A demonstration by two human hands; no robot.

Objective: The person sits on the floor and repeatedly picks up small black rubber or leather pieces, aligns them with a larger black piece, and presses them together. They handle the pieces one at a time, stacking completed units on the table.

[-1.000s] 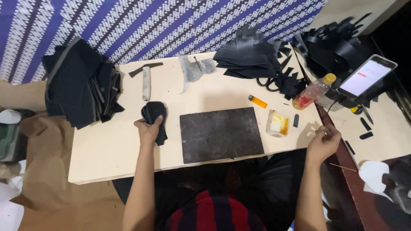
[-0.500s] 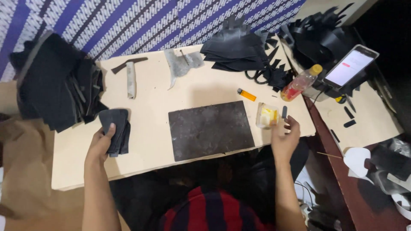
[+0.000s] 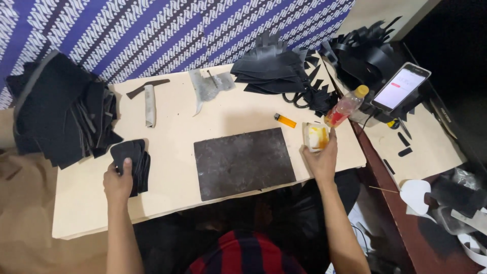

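Note:
My left hand [image 3: 118, 181] rests on a small stack of black cut leather pieces [image 3: 133, 163] at the left of the pale wooden table [image 3: 172, 132], thumb pressed on the top piece. My right hand [image 3: 321, 160] grips a small white tub with yellow glue [image 3: 315, 137] at the table's right side. A dark rectangular work slab [image 3: 243, 162] lies between the two hands.
A big pile of black material [image 3: 56, 116] sits at far left. A hammer [image 3: 148, 99], a grey scrap [image 3: 208, 86], black cut pieces with scissors [image 3: 284, 76], an orange lighter [image 3: 285, 120], a bottle of red liquid [image 3: 346, 105] and a lit phone [image 3: 401, 86] lie beyond.
My left hand slid the black stack further left on the table. My right hand came in from the table's right edge and closed on the glue tub.

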